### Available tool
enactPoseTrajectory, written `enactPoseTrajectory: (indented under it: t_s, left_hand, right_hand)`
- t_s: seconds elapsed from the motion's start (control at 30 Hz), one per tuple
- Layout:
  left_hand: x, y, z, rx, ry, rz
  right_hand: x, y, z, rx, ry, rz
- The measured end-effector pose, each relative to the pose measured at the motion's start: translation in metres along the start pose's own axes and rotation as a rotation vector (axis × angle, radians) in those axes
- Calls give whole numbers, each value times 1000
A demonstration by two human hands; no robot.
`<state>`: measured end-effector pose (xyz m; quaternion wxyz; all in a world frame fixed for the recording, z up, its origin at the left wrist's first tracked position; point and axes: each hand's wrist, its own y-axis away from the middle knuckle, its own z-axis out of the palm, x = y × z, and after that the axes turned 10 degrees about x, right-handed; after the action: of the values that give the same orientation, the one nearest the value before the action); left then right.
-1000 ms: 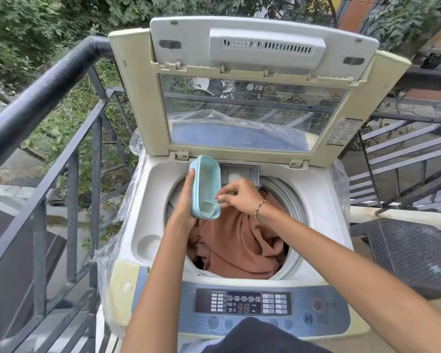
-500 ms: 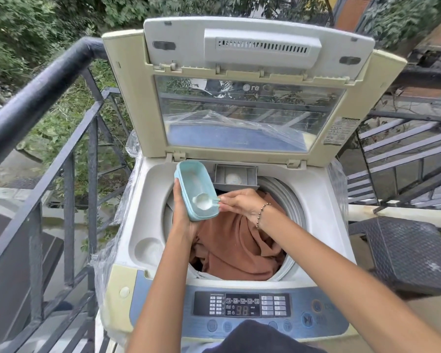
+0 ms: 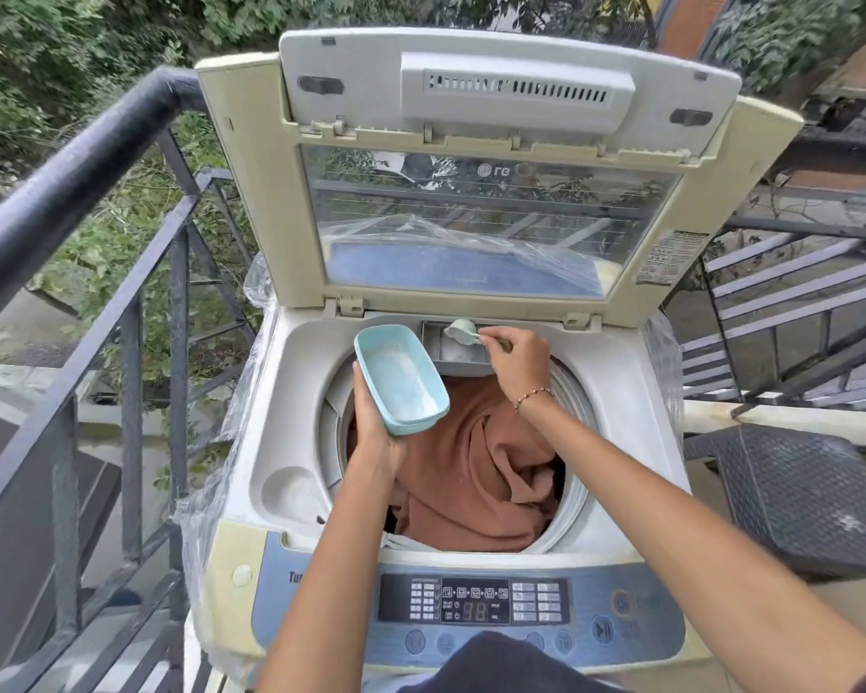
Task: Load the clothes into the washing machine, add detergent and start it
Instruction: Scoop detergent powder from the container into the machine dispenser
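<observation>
A top-loading washing machine (image 3: 291,432) stands in front of me with its lid (image 3: 491,192) raised. Rust-brown clothes (image 3: 476,472) fill the drum. My left hand (image 3: 373,417) holds a pale blue detergent tub (image 3: 401,377) with white powder in it, tilted over the drum's left rim. My right hand (image 3: 518,362) pinches the handle of a small pale scoop (image 3: 461,330), tipped over the open detergent drawer (image 3: 453,345) at the back of the drum opening. White powder lies in the drawer.
The control panel (image 3: 476,600) at the front shows a lit display. A dark metal railing (image 3: 71,202) runs close along the left. A dark woven stool (image 3: 801,492) stands at the right, with metal stairs (image 3: 791,302) behind it. Clear plastic wraps the machine's sides.
My right hand lifted the scoop out of the tub and carried it back to the detergent drawer. My left hand lowered the tub and turned it more level.
</observation>
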<state>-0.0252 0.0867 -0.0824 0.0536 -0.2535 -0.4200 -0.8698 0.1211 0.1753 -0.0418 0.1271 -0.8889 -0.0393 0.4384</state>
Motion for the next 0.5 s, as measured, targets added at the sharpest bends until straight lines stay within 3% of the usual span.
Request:
enactPoseTrajectory:
  t_s: [0.13,0.3,0.4,0.5]
  left_hand:
    - [0,-1,0,-40,25,-4]
    - [-6,-1,-3,-79,16,-13]
    - [-11,-1,-8,-85,17,-41]
    - [-15,-2,-10,-92,32,-69]
  right_hand:
    - [8,6,4,-12,131,-366]
    - [15,17,0,-1,211,-556]
    - [15,21,0,23,155,-466]
    - [3,24,-4,83,-22,-73]
